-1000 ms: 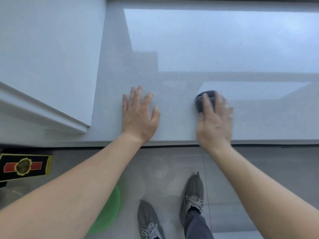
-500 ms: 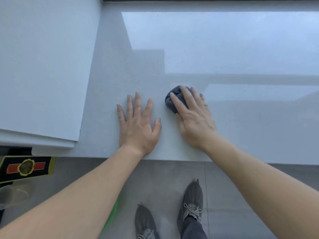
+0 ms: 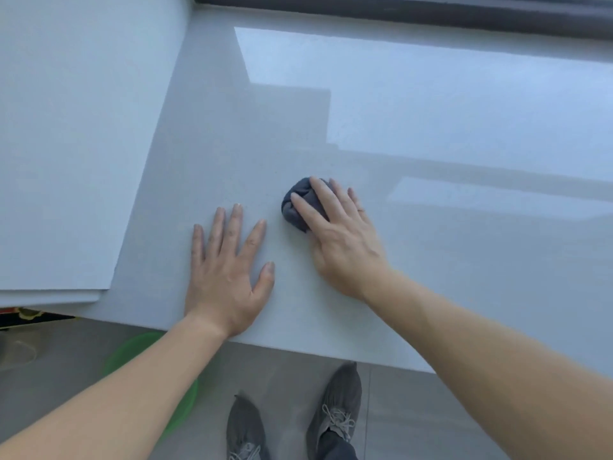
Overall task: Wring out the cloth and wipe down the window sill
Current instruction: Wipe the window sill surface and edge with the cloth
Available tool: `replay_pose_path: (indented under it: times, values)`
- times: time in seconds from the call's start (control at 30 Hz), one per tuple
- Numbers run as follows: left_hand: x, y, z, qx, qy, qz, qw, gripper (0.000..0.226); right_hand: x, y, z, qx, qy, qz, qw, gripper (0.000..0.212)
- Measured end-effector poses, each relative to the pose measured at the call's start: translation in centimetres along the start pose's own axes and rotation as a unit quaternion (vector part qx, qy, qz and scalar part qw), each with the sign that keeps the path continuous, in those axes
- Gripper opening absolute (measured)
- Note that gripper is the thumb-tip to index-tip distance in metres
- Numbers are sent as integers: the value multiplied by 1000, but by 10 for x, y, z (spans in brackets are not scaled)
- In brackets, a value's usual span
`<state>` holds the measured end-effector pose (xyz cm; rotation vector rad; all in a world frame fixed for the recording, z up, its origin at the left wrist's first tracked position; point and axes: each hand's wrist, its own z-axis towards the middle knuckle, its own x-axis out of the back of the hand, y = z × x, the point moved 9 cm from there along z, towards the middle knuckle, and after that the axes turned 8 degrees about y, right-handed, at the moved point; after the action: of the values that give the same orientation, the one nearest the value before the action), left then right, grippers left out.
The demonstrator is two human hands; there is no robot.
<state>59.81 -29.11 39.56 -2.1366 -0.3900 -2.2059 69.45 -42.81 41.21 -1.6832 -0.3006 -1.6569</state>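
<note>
A dark grey cloth (image 3: 297, 202), bunched into a ball, lies on the pale grey window sill (image 3: 232, 127). My right hand (image 3: 338, 237) presses on it with straight fingers laid over its top; most of the cloth is under the hand. My left hand (image 3: 229, 270) rests flat on the sill, fingers spread, just left of the cloth and not touching it.
A white wall panel (image 3: 76, 144) bounds the sill on the left. The dark window frame (image 3: 398, 11) runs along the far edge. Below the sill's front edge are a green basin (image 3: 146, 353) on the tiled floor and my grey shoes (image 3: 335, 413).
My right hand has slid the cloth leftward along the sill, from well to the right until it is close to my left hand. The left hand stays flat in place.
</note>
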Motion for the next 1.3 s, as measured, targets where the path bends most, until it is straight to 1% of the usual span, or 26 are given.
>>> replay_pose_path:
  times: [0.03,0.07,0.17,0.2,0.23,0.27,0.3,0.37,0.43,0.47,0.53,0.63,0.7,0.73,0.77,0.83,0.87,0.93,1.0,1.07,1.1,1.13,1.17,1.23,1.27,1.3]
  values:
    - [0,1,0,1,-1,2,1000,69,6,18,8,6,1,-1,1000,63]
    - [-1,4,-1,-1,-2,6,1000,69,14,46,18,-20,12,-11,1000,62]
    - [-4,7,-2,-5,1,17,1000,69,45,144,53,-204,69,-39,976,59]
    - [-4,7,-2,-6,1,19,1000,69,48,162,60,-263,76,-42,961,59]
    - [-5,7,-1,-8,1,21,1000,69,47,165,64,-296,81,-45,951,59]
    - [-5,9,-1,-10,-1,24,1000,69,41,154,67,-296,81,-43,951,60]
    - [-5,10,-1,-10,-4,26,1000,69,33,132,70,-260,76,-32,962,61]
    - [-1,14,-2,-9,-1,18,1000,69,14,74,66,-121,47,-11,991,62]
    - [6,17,3,-7,16,2,1000,66,3,45,55,-22,5,-13,1000,63]
    - [11,18,10,-7,29,-7,1000,63,4,51,57,-14,-4,-7,1000,63]
    - [20,21,36,-9,50,-26,998,59,14,85,74,-61,5,-19,998,60]
    - [26,25,94,-11,48,-66,997,62,40,151,104,-227,68,-19,971,57]
    - [21,25,135,-22,30,-68,997,67,45,158,111,-307,97,-36,946,57]
    - [16,24,155,-27,17,-58,998,67,39,145,114,-300,94,-49,948,57]
    - [10,22,172,-27,5,-45,999,67,29,125,115,-257,84,-52,961,58]
    - [-2,17,198,-17,-12,-28,999,65,12,87,111,-131,45,-39,990,59]
    - [-8,16,205,-15,-17,-22,999,65,8,82,109,-90,22,-31,995,58]
    - [-10,17,205,-21,-7,-6,1000,68,15,104,116,-72,10,-29,997,58]
    - [-10,18,203,-24,11,-7,1000,72,32,151,132,-163,41,-43,985,57]
    - [-9,17,204,-20,15,-13,1000,73,50,191,143,-309,97,-33,945,55]
    - [-9,17,205,-21,14,-14,1000,73,51,195,149,-354,113,-38,928,55]
    - [-9,18,206,-22,13,-16,1000,73,48,187,157,-357,113,-46,926,54]
    - [-9,18,207,-23,12,-18,1000,73,41,169,169,-316,102,-48,942,55]
    - [-9,17,207,-23,8,-14,1000,73,19,119,185,-142,46,-39,988,58]
    - [-9,17,207,-24,5,-10,1000,73,9,103,185,-72,15,-38,997,59]
    - [-9,17,207,-24,3,-10,1000,73,7,101,184,-38,-5,-38,999,59]
